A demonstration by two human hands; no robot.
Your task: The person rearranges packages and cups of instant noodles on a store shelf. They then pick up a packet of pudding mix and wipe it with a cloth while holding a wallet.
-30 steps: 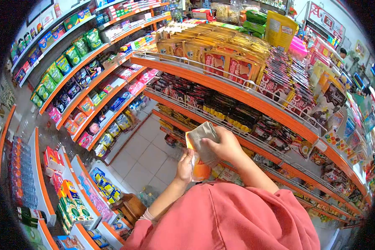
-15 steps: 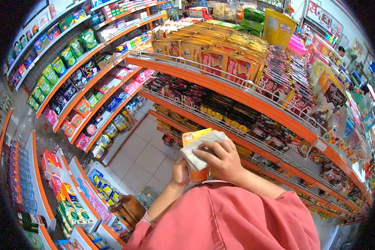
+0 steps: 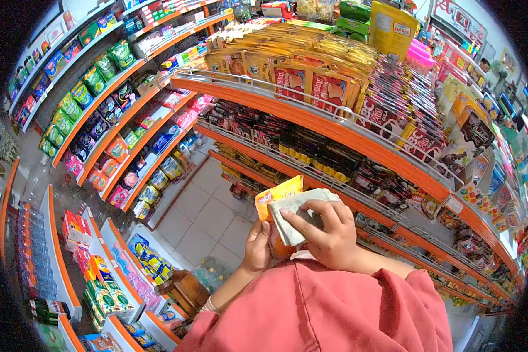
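Note:
My left hand point(image 3: 257, 247) grips a yellow-orange packet point(image 3: 277, 194) in front of my chest, its thumb along the packet's left side. Over the packet's front lies a folded pale grey cloth point(image 3: 287, 232), held by my right hand point(image 3: 336, 236) with the fingers spread flat across it. The cloth covers much of the packet; its top left corner with part of the printed label shows, and a bit of orange shows below.
An orange-edged shelf rack point(image 3: 311, 126) stands before me, loaded with coffee sachets point(image 3: 293, 82) and other packets. Shelves of pouches point(image 3: 70, 108) line the left. Closer at left are boxes point(image 3: 76, 229) and water bottles point(image 3: 32, 252). Below is a tiled floor point(image 3: 196, 217) and a brown wooden object point(image 3: 185, 290).
The cloth and my right hand have shifted to the right across the packet, uncovering more of its label. My left hand has moved slightly right, and the packet is tilted more.

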